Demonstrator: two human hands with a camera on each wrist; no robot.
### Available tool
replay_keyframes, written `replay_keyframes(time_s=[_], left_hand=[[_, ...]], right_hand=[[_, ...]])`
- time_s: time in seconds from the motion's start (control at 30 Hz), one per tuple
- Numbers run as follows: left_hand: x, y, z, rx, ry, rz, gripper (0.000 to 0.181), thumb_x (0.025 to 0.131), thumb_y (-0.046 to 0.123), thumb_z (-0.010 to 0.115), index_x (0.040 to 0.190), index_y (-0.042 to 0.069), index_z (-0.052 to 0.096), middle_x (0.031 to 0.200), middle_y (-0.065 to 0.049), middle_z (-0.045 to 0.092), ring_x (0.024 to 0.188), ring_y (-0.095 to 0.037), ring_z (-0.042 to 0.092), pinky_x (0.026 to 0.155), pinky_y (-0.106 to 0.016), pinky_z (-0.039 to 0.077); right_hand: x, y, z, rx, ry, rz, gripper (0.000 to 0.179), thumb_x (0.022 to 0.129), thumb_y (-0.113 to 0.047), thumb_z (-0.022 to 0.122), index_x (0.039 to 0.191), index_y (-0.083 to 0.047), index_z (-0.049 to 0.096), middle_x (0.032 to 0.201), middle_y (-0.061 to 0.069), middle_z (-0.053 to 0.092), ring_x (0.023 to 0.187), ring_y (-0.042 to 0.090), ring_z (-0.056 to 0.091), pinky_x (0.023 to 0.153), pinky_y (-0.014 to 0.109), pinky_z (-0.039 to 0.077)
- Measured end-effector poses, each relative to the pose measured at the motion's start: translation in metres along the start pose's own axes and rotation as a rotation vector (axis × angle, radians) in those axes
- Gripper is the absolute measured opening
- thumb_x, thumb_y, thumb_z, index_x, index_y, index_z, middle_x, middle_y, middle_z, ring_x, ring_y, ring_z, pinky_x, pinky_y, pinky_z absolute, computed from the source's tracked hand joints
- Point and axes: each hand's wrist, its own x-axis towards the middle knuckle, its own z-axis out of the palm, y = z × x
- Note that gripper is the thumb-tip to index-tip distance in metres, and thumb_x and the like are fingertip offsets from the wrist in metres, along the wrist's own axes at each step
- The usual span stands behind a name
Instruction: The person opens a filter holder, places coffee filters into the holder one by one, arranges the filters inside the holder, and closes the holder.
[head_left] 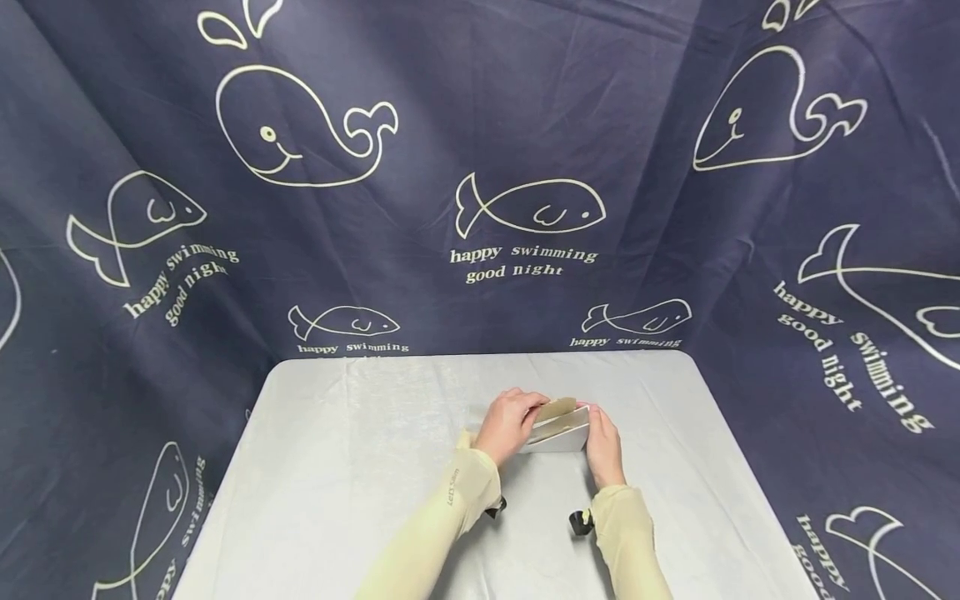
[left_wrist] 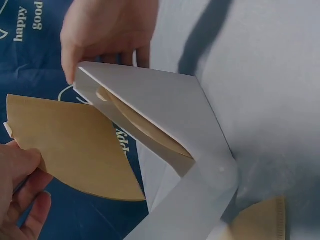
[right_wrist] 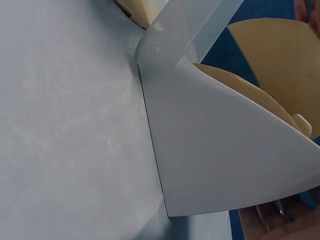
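A white fan-shaped coffee filter holder (left_wrist: 155, 100) stands on the table with its translucent lid (left_wrist: 185, 210) swung open. A brown paper coffee filter (right_wrist: 247, 90) shows inside its slot. My left hand (head_left: 512, 422) pinches another brown cone-shaped coffee filter (left_wrist: 75, 145) by one edge, just outside the holder's opening. My right hand (head_left: 603, 447) grips the holder at its right end, fingers along the outer side (right_wrist: 272, 220). Beside the lid's hinge a further brown filter (left_wrist: 260, 220) shows on the table, partly hidden by the left sleeve in the head view.
A white cloth covers the table (head_left: 337, 467). Dark blue curtains (head_left: 525, 125) with whale and fish drawings hang round its back and sides. Black wrist cameras (head_left: 581, 522) sit below both cream sleeves (head_left: 427, 525), close over the table.
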Motion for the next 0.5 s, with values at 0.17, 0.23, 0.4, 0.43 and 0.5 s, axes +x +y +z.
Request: replay_keyframes(time_s=[0.17,0.23,0.4,0.43,0.5], left_hand=[[0.0004,-0.0003,-0.003,-0.024,0.04,0.011,0.017,0.095,0.009,0.073,0.109,0.017,0.079,0.1,0.005,0.079,0.085,-0.012,0.068,0.079,-0.027,0.054],[0.0001,0.0004,-0.0042,-0.036,0.045,0.011,0.017,0.095,0.008,0.073,0.108,0.016,0.079,0.1,0.005,0.079,0.085,-0.012,0.068,0.079,-0.028,0.054],[-0.001,0.0019,-0.0051,-0.08,0.05,0.021,0.016,0.094,0.007,0.073,0.107,0.015,0.079,0.099,0.003,0.08,0.085,-0.013,0.07,0.079,-0.031,0.056],[-0.0011,0.0022,-0.0052,-0.084,0.05,0.023,0.016,0.094,0.007,0.073,0.107,0.015,0.079,0.099,0.003,0.08,0.085,-0.013,0.07,0.079,-0.031,0.056],[-0.0011,0.0028,-0.0059,-0.077,0.048,0.024,0.016,0.096,0.009,0.072,0.108,0.015,0.079,0.1,0.004,0.08,0.086,-0.013,0.07,0.08,-0.03,0.056]], right_hand=[[0.0002,-0.0017,-0.0004,-0.019,0.002,-0.009,0.063,0.112,-0.047,0.028,0.135,0.002,0.061,0.143,0.026,0.059,0.14,0.041,0.05,0.122,0.052,0.032],[-0.0003,-0.0021,-0.0003,-0.013,0.001,-0.008,0.063,0.113,-0.046,0.028,0.135,0.002,0.061,0.143,0.027,0.059,0.14,0.041,0.05,0.122,0.052,0.032],[-0.0017,-0.0026,-0.0004,-0.01,-0.012,0.017,0.063,0.112,-0.047,0.028,0.136,0.002,0.06,0.144,0.026,0.058,0.142,0.04,0.048,0.123,0.051,0.03],[-0.0018,-0.0025,-0.0002,-0.011,-0.013,0.02,0.064,0.112,-0.047,0.028,0.136,0.002,0.06,0.144,0.026,0.057,0.142,0.04,0.047,0.123,0.052,0.029],[-0.0018,-0.0023,0.0002,-0.01,-0.012,0.023,0.064,0.112,-0.048,0.028,0.136,0.002,0.06,0.145,0.026,0.057,0.142,0.04,0.047,0.123,0.052,0.03]])
